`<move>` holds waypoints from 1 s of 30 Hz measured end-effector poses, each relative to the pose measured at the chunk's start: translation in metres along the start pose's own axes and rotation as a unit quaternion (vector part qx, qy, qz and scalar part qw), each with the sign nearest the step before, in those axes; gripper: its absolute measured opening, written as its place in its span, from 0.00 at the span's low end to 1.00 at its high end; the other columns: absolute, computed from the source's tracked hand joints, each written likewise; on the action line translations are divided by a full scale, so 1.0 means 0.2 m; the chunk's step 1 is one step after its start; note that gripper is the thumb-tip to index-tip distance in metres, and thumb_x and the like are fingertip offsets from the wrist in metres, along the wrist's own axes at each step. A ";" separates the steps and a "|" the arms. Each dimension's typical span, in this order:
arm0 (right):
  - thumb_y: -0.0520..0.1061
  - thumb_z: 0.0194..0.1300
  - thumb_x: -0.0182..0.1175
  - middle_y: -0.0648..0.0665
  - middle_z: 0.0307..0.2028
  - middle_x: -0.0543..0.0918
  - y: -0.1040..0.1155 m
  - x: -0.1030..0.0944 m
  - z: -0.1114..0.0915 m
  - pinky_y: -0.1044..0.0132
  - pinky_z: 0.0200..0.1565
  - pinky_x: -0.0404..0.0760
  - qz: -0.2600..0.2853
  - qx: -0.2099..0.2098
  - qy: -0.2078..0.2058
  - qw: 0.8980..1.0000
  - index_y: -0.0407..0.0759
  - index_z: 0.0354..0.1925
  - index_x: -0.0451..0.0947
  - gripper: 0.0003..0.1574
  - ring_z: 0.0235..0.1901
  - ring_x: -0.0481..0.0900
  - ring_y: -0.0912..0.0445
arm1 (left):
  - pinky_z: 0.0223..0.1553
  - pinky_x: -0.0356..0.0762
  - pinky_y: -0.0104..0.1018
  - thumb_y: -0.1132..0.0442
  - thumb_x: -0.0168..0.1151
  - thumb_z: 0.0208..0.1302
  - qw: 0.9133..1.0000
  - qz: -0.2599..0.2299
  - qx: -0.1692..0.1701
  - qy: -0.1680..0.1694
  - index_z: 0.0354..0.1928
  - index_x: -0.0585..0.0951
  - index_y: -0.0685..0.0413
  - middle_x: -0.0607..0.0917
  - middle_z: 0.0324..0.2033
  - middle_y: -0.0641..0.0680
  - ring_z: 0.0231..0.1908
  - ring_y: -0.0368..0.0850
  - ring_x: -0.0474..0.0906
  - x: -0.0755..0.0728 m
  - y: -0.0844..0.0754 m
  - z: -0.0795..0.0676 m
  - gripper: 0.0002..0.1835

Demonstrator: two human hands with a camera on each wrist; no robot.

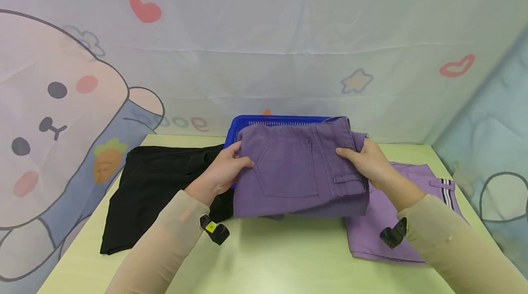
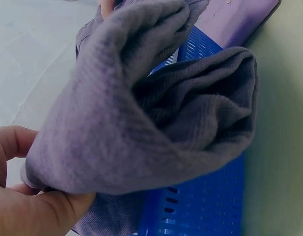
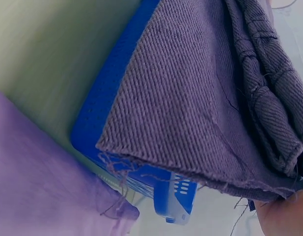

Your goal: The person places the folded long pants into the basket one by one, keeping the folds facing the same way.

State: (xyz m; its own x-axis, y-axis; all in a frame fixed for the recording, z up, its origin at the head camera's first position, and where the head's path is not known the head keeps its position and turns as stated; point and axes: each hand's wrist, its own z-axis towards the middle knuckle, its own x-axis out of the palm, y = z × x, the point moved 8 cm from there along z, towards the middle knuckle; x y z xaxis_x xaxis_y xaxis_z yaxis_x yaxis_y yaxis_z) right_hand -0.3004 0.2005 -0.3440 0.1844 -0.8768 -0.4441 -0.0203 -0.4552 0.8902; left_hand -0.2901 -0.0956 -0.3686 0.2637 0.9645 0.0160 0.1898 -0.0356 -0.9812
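Holding folded purple denim point(image 1: 284, 166) between them, a left hand point(image 1: 222, 169) and right hand point(image 1: 368, 159) pinch opposite ends, partly hiding a blue basket point(image 1: 284, 118) beyond the fingers point(image 1: 245, 162). Black clothing point(image 1: 152, 193) lies left of the fingers, lilac clothing point(image 1: 381, 232) right, on a pale desk point(image 1: 288, 257) before cartoon-printed cloth point(image 1: 264, 24).

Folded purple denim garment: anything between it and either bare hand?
Nothing visible: the left hand holds the folded purple denim garment directly at one end, the right hand at its waistband end. The blue perforated plastic basket sits behind it, not between.

Head view bright, table point(image 1: 297, 264) softly shadowed; wrist views dimmer (bluish, too).
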 end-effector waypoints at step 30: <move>0.56 0.66 0.56 0.35 0.53 0.74 0.06 -0.02 0.06 0.63 0.41 0.82 0.037 0.005 -0.003 0.999 0.35 0.64 0.61 0.37 0.36 0.82 0.59 | 0.62 0.66 0.52 0.72 0.51 0.59 1.000 -0.016 0.006 -0.022 0.72 0.55 0.48 0.69 0.63 0.58 0.60 0.54 0.69 -0.02 -0.09 0.07 0.38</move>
State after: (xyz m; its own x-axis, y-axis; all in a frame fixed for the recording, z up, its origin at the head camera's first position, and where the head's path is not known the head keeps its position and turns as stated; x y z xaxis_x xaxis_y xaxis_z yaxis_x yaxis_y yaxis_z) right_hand -0.3126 0.1972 -0.3325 0.1771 -0.9085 -0.3784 -0.0440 -0.3914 0.9192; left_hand -0.3068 -0.0948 -0.3541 0.2167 0.9754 0.0391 0.1865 -0.0020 -0.9824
